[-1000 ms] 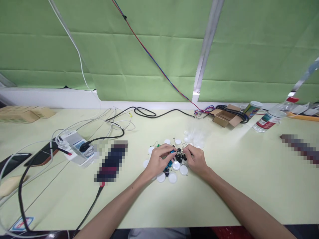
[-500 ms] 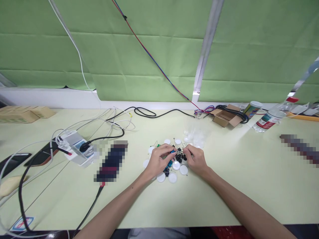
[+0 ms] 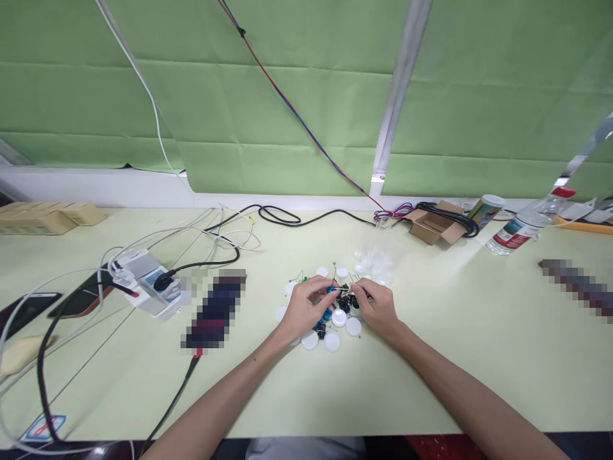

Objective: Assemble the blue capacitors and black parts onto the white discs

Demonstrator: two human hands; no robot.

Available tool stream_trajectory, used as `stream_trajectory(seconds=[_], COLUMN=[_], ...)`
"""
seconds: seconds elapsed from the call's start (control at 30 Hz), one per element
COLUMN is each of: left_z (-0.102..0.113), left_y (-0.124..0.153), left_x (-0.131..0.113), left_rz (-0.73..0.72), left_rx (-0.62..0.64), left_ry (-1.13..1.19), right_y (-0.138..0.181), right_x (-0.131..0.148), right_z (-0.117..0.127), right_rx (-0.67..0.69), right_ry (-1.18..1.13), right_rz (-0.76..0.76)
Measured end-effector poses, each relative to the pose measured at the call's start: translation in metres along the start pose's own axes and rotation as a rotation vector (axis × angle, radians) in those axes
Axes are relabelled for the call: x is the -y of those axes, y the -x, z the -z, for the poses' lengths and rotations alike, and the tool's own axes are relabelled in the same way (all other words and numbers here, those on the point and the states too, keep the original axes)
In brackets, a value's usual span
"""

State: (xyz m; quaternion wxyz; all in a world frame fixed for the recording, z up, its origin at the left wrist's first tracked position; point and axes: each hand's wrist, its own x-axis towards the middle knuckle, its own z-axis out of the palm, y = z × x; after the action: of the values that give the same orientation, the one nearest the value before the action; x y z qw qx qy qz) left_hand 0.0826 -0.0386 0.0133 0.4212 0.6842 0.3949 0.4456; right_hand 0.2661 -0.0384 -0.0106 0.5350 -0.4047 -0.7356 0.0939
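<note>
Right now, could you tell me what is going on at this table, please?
A person works with both bare hands at the table. The left hand and right hand meet fingertip to fingertip over a small pile of blue and black parts with thin wire leads, ringed by white discs. Whether either hand grips a part is too small to tell. A power strip lies off to the left, a bottle to the right.

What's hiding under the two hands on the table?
A pile of small parts: white round caps and black bits. The left hand pinches a blue part. The right hand covers what its fingers hold, and both hide the parts beneath them.
</note>
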Motion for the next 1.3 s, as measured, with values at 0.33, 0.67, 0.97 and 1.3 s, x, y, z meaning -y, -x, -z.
stream_trajectory(seconds=[0.33,0.67,0.97,1.3], left_z=[0.002,0.013,0.045,0.055], left_y=[-0.002,-0.009,-0.022,-0.026], left_x=[0.0,0.004,0.018,0.027], left_rz=[0.051,0.106,0.137,0.179], left_rx=[-0.034,-0.262,-0.438,-0.444], left_ry=[0.047,-0.094,-0.286,-0.446], right_y=[-0.001,-0.001,0.0,-0.002], right_x=[0.001,0.001,0.001,0.001], right_z=[0.0,0.0,-0.002,-0.001], right_rx=[-0.067,-0.136,-0.087,0.031], right_ry=[0.057,0.055,0.014,-0.064], right_rz=[0.049,0.047,0.047,0.079])
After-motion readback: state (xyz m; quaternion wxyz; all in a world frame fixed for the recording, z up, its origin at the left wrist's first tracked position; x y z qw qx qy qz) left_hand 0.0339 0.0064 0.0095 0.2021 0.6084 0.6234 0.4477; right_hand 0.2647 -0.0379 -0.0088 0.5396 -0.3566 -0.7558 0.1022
